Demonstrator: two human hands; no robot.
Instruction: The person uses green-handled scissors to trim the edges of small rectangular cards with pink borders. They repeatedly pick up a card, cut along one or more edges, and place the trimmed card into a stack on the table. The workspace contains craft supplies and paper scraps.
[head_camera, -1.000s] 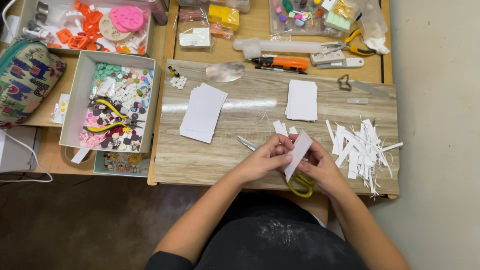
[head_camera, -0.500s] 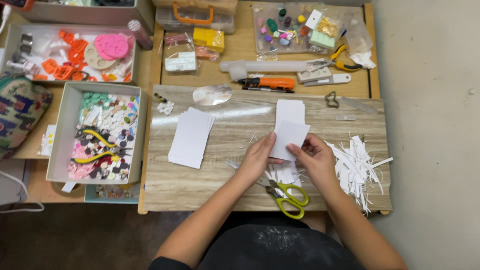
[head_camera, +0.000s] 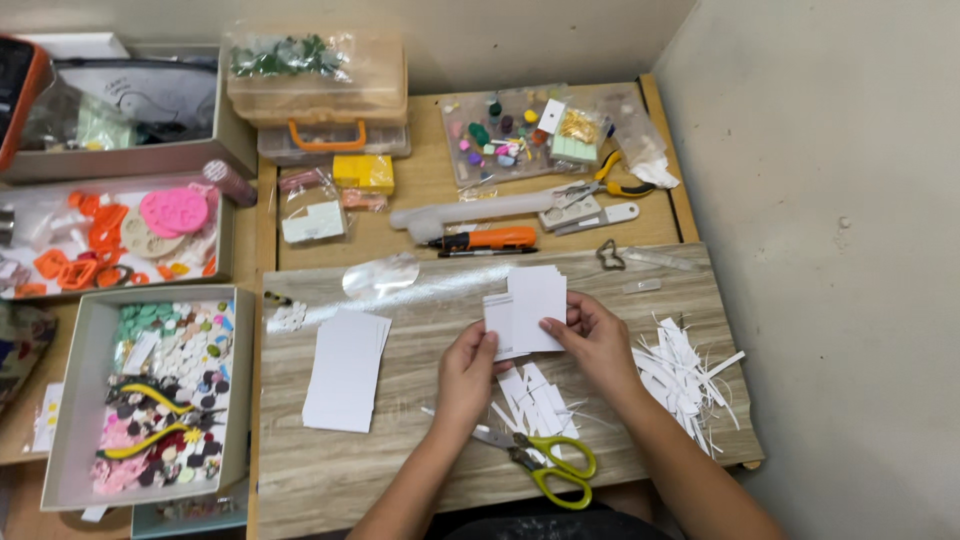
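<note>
Scissors (head_camera: 545, 462): green handles; they lie flat on the wood board (head_camera: 420, 470), nearest the person; no hand touches them; blades point left and a bit away.

Cut pieces (head_camera: 530, 400): small white pieces lie just past the scissors, under the hands.

Left hand (head_camera: 467, 372): just past the scissors; fingers bent in and closed on the left edge of the white cards (head_camera: 527, 310); thumb on top.

Right hand (head_camera: 598, 340): just right of the left hand; fingers curled shut on the right edge of the same cards; thumb on the front.

White cards: a small bunch held up off the board between both hands, past the scissors; the front card stands with its long side running away from the person, top edge pointing to the far side of the table; a second card peeks out on the left, a bit lower.

Paper strips (head_camera: 685, 375): a messy pile of thin white strips to the right of the scissors, near the board's right edge.

Paper stack (head_camera: 345, 368): neat white sheets left of the scissors; long side runs near to far, leaning a bit right.

How far along: it looks like a lot of cutting is done, since strips and pieces lie around; the stack looks not yet cut, so more seems left.

Far things: an orange tool (head_camera: 487, 239) and clear boxes (head_camera: 317, 75) sit well past the scissors.
</note>
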